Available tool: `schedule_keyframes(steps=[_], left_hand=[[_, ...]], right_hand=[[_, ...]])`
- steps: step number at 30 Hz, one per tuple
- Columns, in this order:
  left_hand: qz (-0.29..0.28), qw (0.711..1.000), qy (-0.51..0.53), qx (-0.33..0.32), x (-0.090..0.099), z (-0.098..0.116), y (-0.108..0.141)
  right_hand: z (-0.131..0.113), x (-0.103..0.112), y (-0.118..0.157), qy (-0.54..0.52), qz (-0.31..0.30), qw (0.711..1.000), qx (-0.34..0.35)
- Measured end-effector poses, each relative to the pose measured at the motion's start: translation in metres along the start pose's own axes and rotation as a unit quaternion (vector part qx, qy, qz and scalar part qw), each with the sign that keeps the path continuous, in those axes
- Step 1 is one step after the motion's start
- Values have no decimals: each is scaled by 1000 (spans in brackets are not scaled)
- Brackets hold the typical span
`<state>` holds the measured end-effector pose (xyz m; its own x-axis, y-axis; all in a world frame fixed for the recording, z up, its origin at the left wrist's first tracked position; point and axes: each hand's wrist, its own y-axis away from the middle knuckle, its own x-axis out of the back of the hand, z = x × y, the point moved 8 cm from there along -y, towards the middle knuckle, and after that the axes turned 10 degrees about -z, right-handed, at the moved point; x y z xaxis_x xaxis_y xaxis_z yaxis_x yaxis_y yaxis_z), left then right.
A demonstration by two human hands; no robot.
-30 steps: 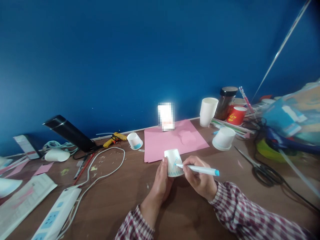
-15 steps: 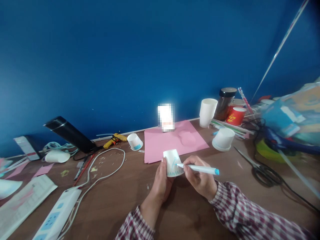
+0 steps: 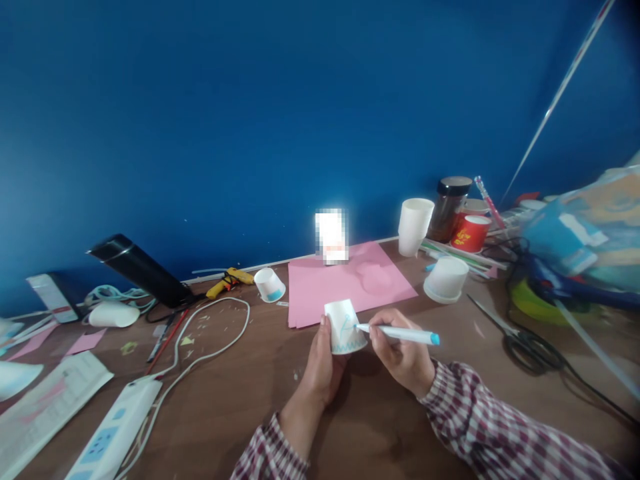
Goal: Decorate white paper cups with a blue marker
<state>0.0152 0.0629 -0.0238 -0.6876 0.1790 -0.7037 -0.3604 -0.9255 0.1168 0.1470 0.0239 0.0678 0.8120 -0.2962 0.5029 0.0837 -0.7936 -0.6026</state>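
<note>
The left hand (image 3: 323, 363) gripped one paper cup (image 3: 345, 328) above the table (image 3: 210, 413). The right hand (image 3: 403, 353) held one marker (image 3: 405, 334) beside it. One pair of scissors (image 3: 530, 348) lay to the right.

Seen from pink sheets (image 3: 330, 287) on desk (image 3: 240, 400): yellow glue gun (image 3: 239, 276) lay at nine o'clock; black oblong object (image 3: 143, 270) slanted farther out, same direction. White power strip (image 3: 117, 427) lay at eight o'clock, looped white cable (image 3: 249, 317) near it. Dark jar (image 3: 449, 213) with black lid stood at two o'clock, red cup (image 3: 471, 235) just beside. Black-handled scissors (image 3: 533, 352) lay between three and four o'clock. Blue wall (image 3: 300, 120) rose at twelve.
</note>
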Motion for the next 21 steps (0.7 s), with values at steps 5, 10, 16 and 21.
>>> schedule_keyframes(steps=[5, 10, 16, 21], left_hand=[[4, 1000, -2, -1, 1, 0, 0], [1, 1000, 1, -3, -1, 1, 0], [5, 1000, 0, -1, -1, 2, 1], [-1, 1000, -2, 1, -3, 1, 1]], right_hand=[[0, 0, -1, -1, 0, 1000, 0], [-1, 0, -1, -5, -2, 1000, 8], [-1, -1, 1, -13, -5, 1000, 5], [1, -4, 2, -29, -12, 1000, -2]])
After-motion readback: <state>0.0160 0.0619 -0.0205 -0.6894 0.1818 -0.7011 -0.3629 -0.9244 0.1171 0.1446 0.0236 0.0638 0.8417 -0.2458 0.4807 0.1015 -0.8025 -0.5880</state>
